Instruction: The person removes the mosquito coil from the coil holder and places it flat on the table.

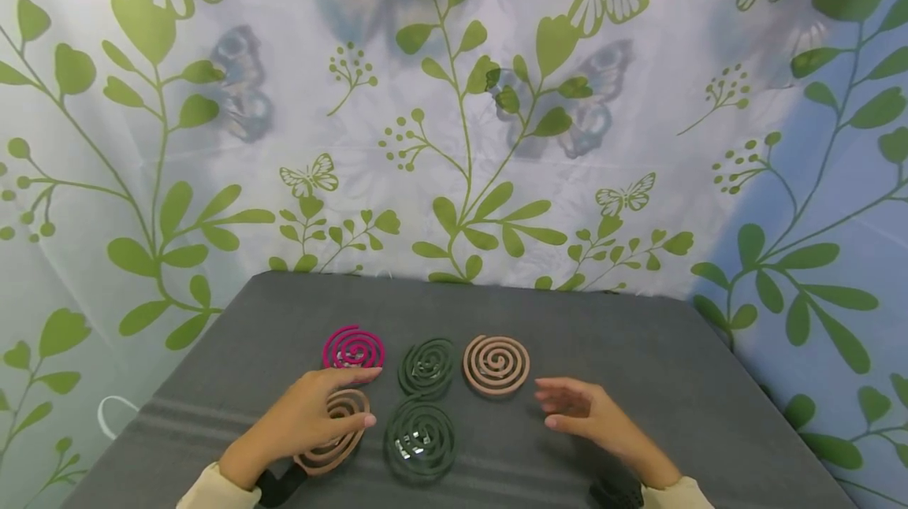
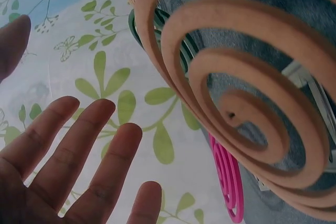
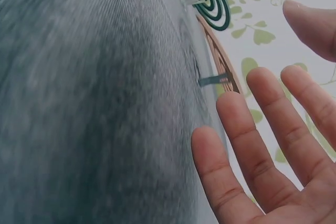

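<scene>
Several mosquito coils stand raised on small stands over a grey cloth. My left hand hovers above a tan coil, fingers extended and thumb apart, and partly covers it in the head view. In the left wrist view this tan coil looms large beside the spread fingers, with a shiny stand under it. A pink coil lies just beyond the left fingertips. Two dark green coils sit one behind the other in the middle. My right hand holds nothing, its fingers loosely extended, right of another tan coil.
The grey cloth-covered table reaches back to a white curtain printed with green leaves and butterflies. A thin white loop shows beyond the table's left edge. Dark bands circle both wrists.
</scene>
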`<state>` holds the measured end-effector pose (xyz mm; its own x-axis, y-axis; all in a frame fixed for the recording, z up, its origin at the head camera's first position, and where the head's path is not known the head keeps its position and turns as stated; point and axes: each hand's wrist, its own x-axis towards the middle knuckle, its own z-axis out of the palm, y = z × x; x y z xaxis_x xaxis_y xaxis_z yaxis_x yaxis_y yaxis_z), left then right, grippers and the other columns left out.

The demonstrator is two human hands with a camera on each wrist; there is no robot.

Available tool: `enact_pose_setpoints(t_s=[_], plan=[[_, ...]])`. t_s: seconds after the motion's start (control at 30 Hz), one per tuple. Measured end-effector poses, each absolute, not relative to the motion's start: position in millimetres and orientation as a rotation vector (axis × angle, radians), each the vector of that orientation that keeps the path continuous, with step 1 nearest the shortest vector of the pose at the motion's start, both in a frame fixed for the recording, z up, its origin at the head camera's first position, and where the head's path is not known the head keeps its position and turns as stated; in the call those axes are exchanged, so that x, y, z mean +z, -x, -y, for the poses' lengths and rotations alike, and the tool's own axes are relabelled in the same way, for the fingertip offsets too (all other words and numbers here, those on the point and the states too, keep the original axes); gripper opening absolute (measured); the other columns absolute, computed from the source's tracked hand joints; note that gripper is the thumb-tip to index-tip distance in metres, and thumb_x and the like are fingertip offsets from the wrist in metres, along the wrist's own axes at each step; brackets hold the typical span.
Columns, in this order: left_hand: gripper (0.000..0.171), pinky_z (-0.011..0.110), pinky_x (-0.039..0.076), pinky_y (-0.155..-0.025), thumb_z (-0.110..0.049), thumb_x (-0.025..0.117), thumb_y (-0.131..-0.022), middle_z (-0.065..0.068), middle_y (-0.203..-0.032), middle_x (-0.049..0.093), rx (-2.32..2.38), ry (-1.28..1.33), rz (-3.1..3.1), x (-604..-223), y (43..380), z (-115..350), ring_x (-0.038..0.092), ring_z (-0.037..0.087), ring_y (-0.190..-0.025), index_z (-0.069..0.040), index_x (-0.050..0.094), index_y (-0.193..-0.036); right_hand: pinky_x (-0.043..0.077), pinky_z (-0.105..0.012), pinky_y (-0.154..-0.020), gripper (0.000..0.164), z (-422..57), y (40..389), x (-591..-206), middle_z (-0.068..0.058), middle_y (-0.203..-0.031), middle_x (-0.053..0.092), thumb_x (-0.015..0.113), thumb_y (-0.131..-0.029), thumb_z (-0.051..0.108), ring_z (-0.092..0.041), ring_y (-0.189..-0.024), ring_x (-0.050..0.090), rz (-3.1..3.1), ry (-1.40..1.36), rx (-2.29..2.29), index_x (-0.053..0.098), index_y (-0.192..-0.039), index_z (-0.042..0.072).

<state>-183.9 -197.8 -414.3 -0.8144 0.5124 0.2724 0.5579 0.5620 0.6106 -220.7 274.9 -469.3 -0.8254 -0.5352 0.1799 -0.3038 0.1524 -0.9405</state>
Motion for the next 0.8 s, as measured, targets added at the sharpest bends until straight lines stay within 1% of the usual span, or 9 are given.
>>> enact_pose_setpoints(t_s=[0.17, 0.27, 0.37, 0.4, 0.5, 0.6, 0.67, 0.73, 0.8], plan=[[0.061, 0.049, 0.058, -0.099, -0.043, 0.083, -0.097, 0.008, -0.145, 0.069, -1.173, 0.981, 2.723, -416.7, 186.0, 195.8, 0.068, 0.026, -0.129, -0.012, 0.068, -0.147, 0.059, -0.028, -0.093, 0.052, -266.6, 224.6, -471.2, -0.022, -0.129, 0.073, 0.074, -0.100, -0.002, -0.018, -0.112, 0.074, -2.157, 0.906, -1.756, 0.052, -0.142, -0.023], [0.062, 0.050, 0.059, -0.096, -0.041, 0.084, -0.097, 0.012, -0.144, 0.070, -1.195, 1.028, 2.726, -417.3, 187.8, 192.9, 0.069, 0.030, -0.125, -0.011, 0.067, -0.148, 0.059, -0.029, -0.094, 0.053, -261.8, 226.4, -472.6, -0.015, -0.129, 0.075, 0.074, -0.100, -0.002, -0.017, -0.111, 0.073, -2.118, 0.937, -1.757, 0.050, -0.141, -0.025], [0.065, 0.050, 0.059, -0.095, -0.040, 0.085, -0.096, 0.016, -0.141, 0.070, -1.198, 1.063, 2.740, -416.6, 189.5, 189.8, 0.070, 0.032, -0.123, -0.008, 0.066, -0.149, 0.059, -0.029, -0.094, 0.053, -256.4, 228.4, -473.6, -0.020, -0.129, 0.074, 0.074, -0.100, -0.002, -0.017, -0.110, 0.074, -2.099, 0.945, -1.750, 0.050, -0.141, -0.025], [0.066, 0.048, 0.059, -0.094, -0.039, 0.086, -0.095, 0.017, -0.140, 0.070, -1.208, 1.073, 2.748, -416.1, 190.2, 188.8, 0.071, 0.030, -0.119, -0.007, 0.065, -0.149, 0.059, -0.029, -0.093, 0.053, -254.7, 229.0, -473.7, -0.025, -0.129, 0.073, 0.074, -0.100, -0.001, -0.017, -0.110, 0.074, -2.096, 0.943, -1.746, 0.050, -0.141, -0.025], [0.070, 0.037, 0.061, -0.081, -0.035, 0.089, -0.093, 0.022, -0.141, 0.069, -1.273, 1.090, 2.777, -414.9, 192.0, 186.2, 0.074, 0.018, -0.092, -0.003, 0.063, -0.150, 0.060, -0.029, -0.093, 0.054, -248.9, 230.6, -473.2, -0.039, -0.129, 0.066, 0.074, -0.101, 0.000, -0.017, -0.110, 0.074, -2.085, 0.925, -1.730, 0.051, -0.143, -0.023], [0.073, 0.028, 0.057, -0.066, -0.031, 0.090, -0.093, 0.024, -0.142, 0.067, -1.323, 1.100, 2.809, -414.7, 193.9, 184.6, 0.064, 0.005, -0.065, -0.001, 0.060, -0.152, 0.060, -0.030, -0.092, 0.055, -242.7, 231.9, -472.0, -0.045, -0.130, 0.062, 0.074, -0.102, 0.002, -0.018, -0.111, 0.074, -2.068, 0.904, -1.706, 0.050, -0.146, -0.021], [0.075, 0.026, 0.055, -0.062, -0.030, 0.090, -0.092, 0.023, -0.140, 0.068, -1.327, 1.087, 2.836, -414.7, 194.6, 183.6, 0.060, 0.003, -0.057, -0.001, 0.059, -0.153, 0.061, -0.031, -0.092, 0.057, -238.6, 233.1, -471.5, -0.045, -0.131, 0.061, 0.073, -0.103, 0.003, -0.019, -0.111, 0.074, -2.050, 0.896, -1.691, 0.049, -0.148, -0.020], [0.077, 0.025, 0.054, -0.064, -0.030, 0.091, -0.091, 0.014, -0.123, 0.077, -1.295, 1.067, 2.868, -414.4, 194.8, 182.4, 0.058, 0.002, -0.053, -0.003, 0.058, -0.154, 0.061, -0.032, -0.092, 0.058, -234.8, 234.4, -471.4, -0.045, -0.132, 0.061, 0.073, -0.103, 0.003, -0.021, -0.112, 0.074, -2.035, 0.899, -1.678, 0.048, -0.150, -0.020], [0.080, 0.025, 0.054, -0.068, -0.031, 0.092, -0.089, 0.001, -0.098, 0.079, -1.254, 1.048, 2.894, -414.0, 194.9, 180.4, 0.056, 0.002, -0.049, -0.003, 0.057, -0.155, 0.061, -0.033, -0.091, 0.058, -231.3, 235.9, -471.6, -0.044, -0.132, 0.061, 0.073, -0.103, 0.003, -0.023, -0.112, 0.074, -2.027, 0.908, -1.667, 0.047, -0.150, -0.020]])
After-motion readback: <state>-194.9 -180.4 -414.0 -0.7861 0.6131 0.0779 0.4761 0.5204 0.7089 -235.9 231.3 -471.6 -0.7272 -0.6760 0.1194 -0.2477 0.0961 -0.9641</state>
